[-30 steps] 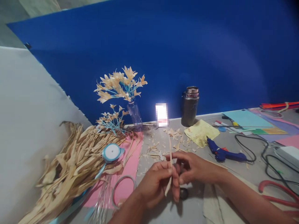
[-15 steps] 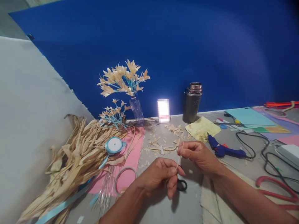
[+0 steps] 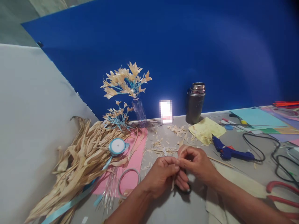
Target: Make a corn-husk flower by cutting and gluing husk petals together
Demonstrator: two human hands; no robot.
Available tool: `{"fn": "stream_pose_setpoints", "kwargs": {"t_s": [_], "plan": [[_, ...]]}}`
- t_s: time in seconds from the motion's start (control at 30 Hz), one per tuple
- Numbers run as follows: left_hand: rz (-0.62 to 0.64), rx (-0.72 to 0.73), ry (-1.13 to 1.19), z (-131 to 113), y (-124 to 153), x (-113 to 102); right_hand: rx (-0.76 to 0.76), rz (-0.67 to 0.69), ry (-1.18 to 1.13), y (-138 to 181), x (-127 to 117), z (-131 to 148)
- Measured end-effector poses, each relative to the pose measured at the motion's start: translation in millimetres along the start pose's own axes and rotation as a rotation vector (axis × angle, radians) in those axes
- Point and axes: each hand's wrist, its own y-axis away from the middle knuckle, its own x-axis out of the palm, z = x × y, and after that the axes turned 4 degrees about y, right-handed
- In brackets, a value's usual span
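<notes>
Pale husk strip (image 3: 173, 183), I see, pinched by left hand (image 3: 163, 173) and right hand (image 3: 195, 161), fingertips meeting above grey tabletop (image 3: 177, 212), free end dangling. Black loop (image 3: 186, 192) partly under left hand; blue glue gun (image 3: 230, 153) near yellow sheet (image 3: 207, 130).

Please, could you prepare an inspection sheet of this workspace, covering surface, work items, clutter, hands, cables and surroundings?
Surface: grey table, scattered with pale scraps.
Work items: pale strip, its lower end hanging below the hands.
Clutter: dried leaves heaped at left, with a ribbon roll lying on them; yellow sheet and blue glue gun at right.
Hands: left hand pinches the strip; right hand meets it, what its fingers hold being hidden.
Cables: black cable, loosely looped, running to the glue gun.
Surroundings: blue panel behind; dark flask, lid off, standing before it.
</notes>
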Motion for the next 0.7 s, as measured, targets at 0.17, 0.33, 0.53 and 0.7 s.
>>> {"fn": "stream_pose_setpoints", "kwargs": {"t_s": [0.17, 0.33, 0.53, 0.7], "plan": [[-0.012, -0.041, -0.059, 2.3, 0.3, -3.1, 0.127, 0.152, -0.148, -2.3, -8.6, 1.3], [0.059, -0.125, -0.064, -0.1, 4.4, -0.7, 0.018, 0.123, 0.078, -7.5, -22.8, 7.3], [0.074, -0.165, -0.068, -5.6, 7.9, -1.4, -0.095, 0.048, 0.326, -9.0, -24.8, 4.7], [0.075, -0.129, -0.020, -7.3, 7.8, -2.1, 0.015, 0.030, 0.129, -13.5, -32.3, -3.0]]}}
